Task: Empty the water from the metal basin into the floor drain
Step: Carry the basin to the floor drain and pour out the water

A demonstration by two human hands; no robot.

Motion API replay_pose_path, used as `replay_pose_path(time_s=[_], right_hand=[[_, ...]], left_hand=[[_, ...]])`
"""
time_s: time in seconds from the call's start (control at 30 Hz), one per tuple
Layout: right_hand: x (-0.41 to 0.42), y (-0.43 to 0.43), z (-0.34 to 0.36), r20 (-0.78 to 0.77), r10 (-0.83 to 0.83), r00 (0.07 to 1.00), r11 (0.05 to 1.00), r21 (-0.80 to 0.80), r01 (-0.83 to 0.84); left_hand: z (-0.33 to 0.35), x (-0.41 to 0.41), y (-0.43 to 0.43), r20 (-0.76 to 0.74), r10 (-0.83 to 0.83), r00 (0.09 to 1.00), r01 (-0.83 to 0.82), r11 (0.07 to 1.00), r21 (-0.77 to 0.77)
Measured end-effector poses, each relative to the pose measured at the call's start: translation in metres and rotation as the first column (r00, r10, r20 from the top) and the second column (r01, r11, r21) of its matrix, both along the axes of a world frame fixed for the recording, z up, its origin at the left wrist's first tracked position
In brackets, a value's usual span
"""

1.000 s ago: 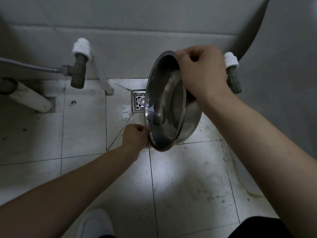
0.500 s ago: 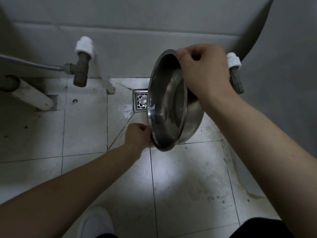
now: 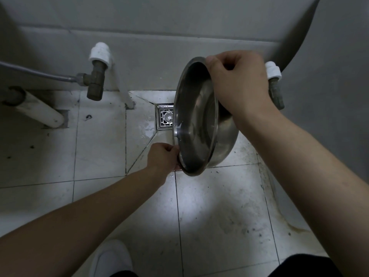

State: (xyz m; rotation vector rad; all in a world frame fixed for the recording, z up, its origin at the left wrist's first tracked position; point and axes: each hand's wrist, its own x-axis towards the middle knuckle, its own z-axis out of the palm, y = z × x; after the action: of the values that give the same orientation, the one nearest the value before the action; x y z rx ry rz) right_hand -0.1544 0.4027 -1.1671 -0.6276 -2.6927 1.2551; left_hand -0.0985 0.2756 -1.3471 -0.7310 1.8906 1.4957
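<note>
Round polished steel basin (image 3: 196, 118), rim clamped by left hand (image 3: 162, 156) and right hand (image 3: 238, 84), tipped near-vertical beside square metal floor drain (image 3: 164, 116): pour apparently ending, righting likely next.

Metal basin (image 3: 196, 116) tipped slightly steeper than one second ago, open face turned more left toward floor drain (image 3: 165, 117); right hand (image 3: 238, 84) on far rim raised marginally; left hand (image 3: 163, 156) shifted barely right with near rim
</note>
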Motion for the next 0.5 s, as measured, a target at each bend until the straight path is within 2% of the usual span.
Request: replay_pose_path(time_s=[0.5], right_hand=[[-0.0014, -0.001, 0.0011, 0.008, 0.019, 1.0, 1.0, 0.013, -0.019]], left_hand=[[-0.0027, 0.0, 0.0038, -0.002, -0.015, 1.0, 0.015, 1.0, -0.013]])
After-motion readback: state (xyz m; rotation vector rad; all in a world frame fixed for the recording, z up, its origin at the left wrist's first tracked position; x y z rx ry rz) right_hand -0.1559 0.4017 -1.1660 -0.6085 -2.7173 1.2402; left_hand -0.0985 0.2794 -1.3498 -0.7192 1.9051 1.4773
